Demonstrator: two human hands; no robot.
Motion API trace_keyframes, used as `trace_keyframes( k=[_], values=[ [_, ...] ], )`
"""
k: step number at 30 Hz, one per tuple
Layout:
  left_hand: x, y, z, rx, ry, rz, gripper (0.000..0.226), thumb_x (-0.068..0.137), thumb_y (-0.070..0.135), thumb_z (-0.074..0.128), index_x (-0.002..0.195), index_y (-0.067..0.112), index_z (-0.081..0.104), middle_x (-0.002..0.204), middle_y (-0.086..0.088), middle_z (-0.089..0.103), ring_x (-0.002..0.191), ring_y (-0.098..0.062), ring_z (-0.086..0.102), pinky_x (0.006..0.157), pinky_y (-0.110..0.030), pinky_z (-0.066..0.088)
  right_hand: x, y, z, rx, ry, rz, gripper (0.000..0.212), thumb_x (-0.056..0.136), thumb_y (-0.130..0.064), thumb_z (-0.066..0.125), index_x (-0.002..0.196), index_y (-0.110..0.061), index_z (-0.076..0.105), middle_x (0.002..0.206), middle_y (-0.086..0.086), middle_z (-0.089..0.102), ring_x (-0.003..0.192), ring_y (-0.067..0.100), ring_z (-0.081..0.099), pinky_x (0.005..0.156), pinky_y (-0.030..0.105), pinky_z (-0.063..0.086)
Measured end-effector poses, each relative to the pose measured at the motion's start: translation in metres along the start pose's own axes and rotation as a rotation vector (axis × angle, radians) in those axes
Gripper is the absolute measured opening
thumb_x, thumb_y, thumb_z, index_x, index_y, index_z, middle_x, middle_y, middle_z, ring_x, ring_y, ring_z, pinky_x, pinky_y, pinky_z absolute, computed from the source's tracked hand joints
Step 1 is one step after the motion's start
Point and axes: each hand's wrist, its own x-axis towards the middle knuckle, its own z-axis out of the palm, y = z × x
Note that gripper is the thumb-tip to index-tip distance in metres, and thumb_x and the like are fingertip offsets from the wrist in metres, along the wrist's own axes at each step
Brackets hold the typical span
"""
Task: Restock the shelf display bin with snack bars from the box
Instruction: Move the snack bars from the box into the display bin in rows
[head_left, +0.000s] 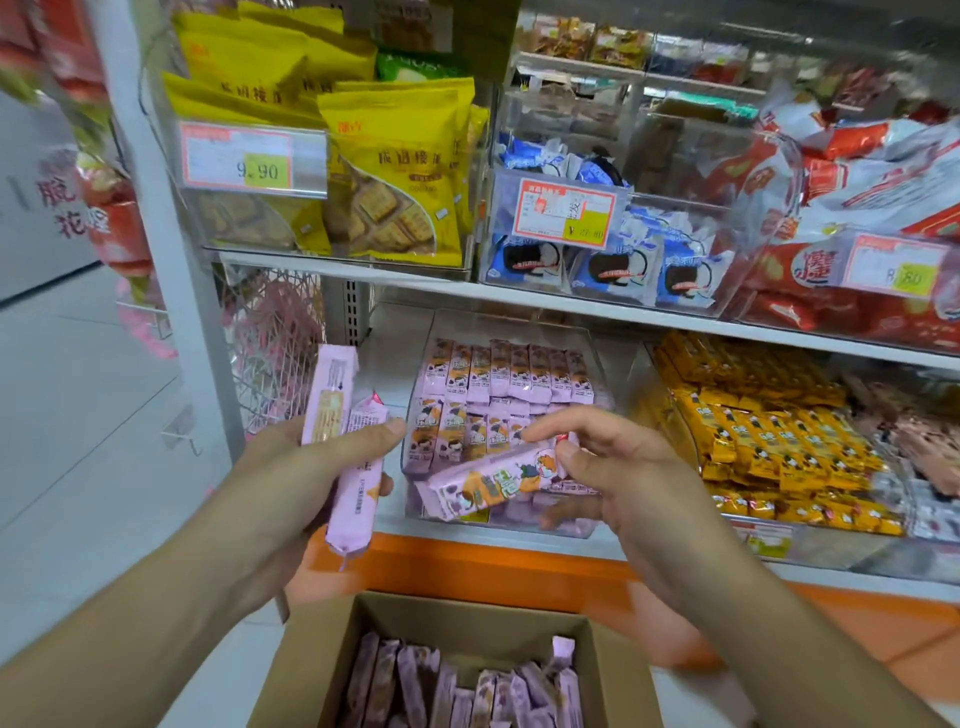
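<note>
Right hand pinched one purple snack bar, long axis left-right, just near of the clear bin. Left hand gripped apparently two bars, upright. Box sat nearest, below.

We are standing in a shop, facing white shelves carrying clear display bins packed with wrapped snacks. Price tags are hanging on the bin fronts, one reading 9.90. Yellow biscuit bags and orange bars are filling neighbouring bins.
</note>
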Motion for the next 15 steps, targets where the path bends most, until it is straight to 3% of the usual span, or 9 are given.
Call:
trace_keyframes(
  k=[2, 4, 5, 7, 9, 11, 13, 15],
  values=[
    [-0.003, 0.0, 0.003, 0.078, -0.085, -0.004, 0.029, 0.077, 0.021, 0.084, 0.099, 0.005, 0.075, 0.07, -0.01, 0.068, 0.055, -0.021, 0.063, 0.046, -0.028, 0.049, 0.001, 0.0, 0.005, -0.069, -0.056, 0.02, 0.028, 0.105, -0.005, 0.056, 0.104, -0.02, 0.08, 0.116, -0.006, 0.072, 0.083, 0.031, 0.074, 0.069, 0.04, 0.063],
    [-0.007, -0.002, 0.008, 0.158, -0.205, -0.021, 0.003, 0.078, 0.013, 0.083, 0.077, 0.016, 0.081, 0.066, -0.002, 0.072, 0.056, -0.015, 0.067, 0.049, -0.02, 0.05, 0.002, 0.0, 0.011, -0.084, -0.07, 0.056, 0.023, 0.106, -0.007, 0.057, 0.111, -0.019, 0.077, 0.125, -0.001, 0.069, 0.08, 0.032, 0.076, 0.068, 0.04, 0.063],
    [-0.009, -0.004, 0.011, 0.189, -0.266, -0.032, 0.013, 0.08, 0.009, 0.082, 0.07, 0.018, 0.081, 0.065, -0.001, 0.073, 0.054, -0.014, 0.068, 0.049, -0.018, 0.05, 0.003, 0.0, 0.015, -0.074, -0.055, 0.073, 0.02, 0.106, -0.007, 0.058, 0.114, -0.015, 0.074, 0.119, 0.005, 0.07, 0.075, 0.032, 0.075, 0.066, 0.04, 0.064],
    [-0.012, -0.007, 0.016, 0.254, -0.327, -0.056, 0.009, 0.077, 0.009, 0.086, 0.079, 0.017, 0.082, 0.079, -0.004, 0.08, 0.064, -0.017, 0.076, 0.058, -0.02, 0.054, 0.004, 0.002, 0.023, -0.052, -0.005, 0.088, 0.013, 0.105, -0.008, 0.058, 0.116, -0.006, 0.067, 0.098, 0.016, 0.072, 0.065, 0.03, 0.073, 0.064, 0.043, 0.065],
    [-0.015, -0.01, 0.018, 0.305, -0.337, -0.064, 0.022, 0.072, 0.013, 0.09, 0.092, 0.016, 0.083, 0.094, -0.006, 0.082, 0.081, -0.022, 0.079, 0.074, -0.03, 0.059, 0.004, 0.004, 0.03, -0.097, 0.032, 0.092, 0.009, 0.105, -0.011, 0.06, 0.112, -0.005, 0.063, 0.08, 0.005, 0.074, 0.059, 0.022, 0.072, 0.068, 0.044, 0.066],
    [-0.016, -0.011, 0.02, 0.323, -0.323, -0.081, 0.031, 0.071, 0.014, 0.091, 0.1, 0.015, 0.082, 0.099, -0.006, 0.082, 0.09, -0.025, 0.079, 0.086, -0.037, 0.06, 0.002, 0.004, 0.035, -0.143, 0.04, 0.102, 0.01, 0.105, -0.013, 0.06, 0.111, -0.006, 0.061, 0.065, -0.007, 0.071, 0.053, 0.015, 0.069, 0.062, 0.036, 0.064],
    [-0.018, -0.011, 0.021, 0.323, -0.301, -0.089, 0.031, 0.072, 0.014, 0.091, 0.102, 0.013, 0.081, 0.098, -0.005, 0.082, 0.092, -0.026, 0.079, 0.091, -0.04, 0.06, 0.001, 0.003, 0.038, -0.125, 0.052, 0.117, 0.01, 0.104, -0.017, 0.062, 0.109, -0.008, 0.06, 0.072, -0.005, 0.074, 0.06, 0.016, 0.072, 0.06, 0.032, 0.063],
    [-0.018, -0.011, 0.021, 0.288, -0.24, -0.084, 0.029, 0.073, 0.014, 0.09, 0.101, 0.013, 0.082, 0.097, -0.006, 0.082, 0.091, -0.028, 0.079, 0.091, -0.042, 0.061, -0.002, 0.003, 0.034, -0.131, 0.052, 0.088, 0.014, 0.101, -0.027, 0.067, 0.111, -0.019, 0.06, 0.101, -0.001, 0.075, 0.081, 0.018, 0.077, 0.066, 0.027, 0.062]
  ],
)
